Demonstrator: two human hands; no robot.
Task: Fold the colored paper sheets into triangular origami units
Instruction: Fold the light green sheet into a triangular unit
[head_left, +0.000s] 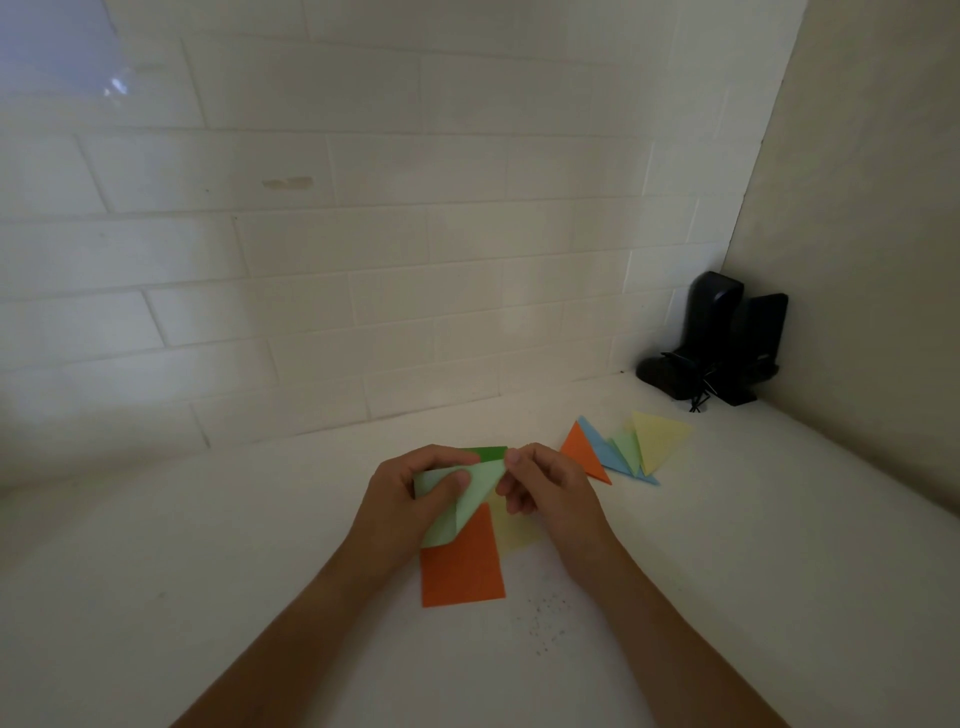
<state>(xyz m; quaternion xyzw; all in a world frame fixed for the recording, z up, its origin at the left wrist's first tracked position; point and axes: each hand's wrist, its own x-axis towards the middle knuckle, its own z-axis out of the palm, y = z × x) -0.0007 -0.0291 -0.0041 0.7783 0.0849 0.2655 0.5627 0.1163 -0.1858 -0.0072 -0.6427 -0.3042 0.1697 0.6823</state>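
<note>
1. Pale green sheet held just above the white counter, partly folded — one flap bent over, lower corner hanging down across the top edge of the orange sheet.
2. Pinched on its left side by the left hand: thumb laid over the front of the paper, fingers curled round behind.
3. Gripped at its upper right corner by the right hand, thumb and forefinger closed on the paper tip, remaining fingers curled beneath.
4. Directly below the hands, flat on the counter: the orange sheet, rectangular, with a pale yellow sheet lying just to its right and partly tucked under the right hand.
5. Peeking out behind the knuckles at the far side — a strip of darker green paper; how much of it lies hidden under the hands cannot be told.
6. Further right and back, a small overlapping row of finished triangular units: orange triangle, then blue triangle, a light green triangle and a yellow triangle on top at the far right end.
7. In the back right corner, against the tiled wall, two black speakers upright side by side, with a dark bundle and cable at their base.
8. Near the front of the counter, right of the orange sheet, a scatter of small dark specks.
</note>
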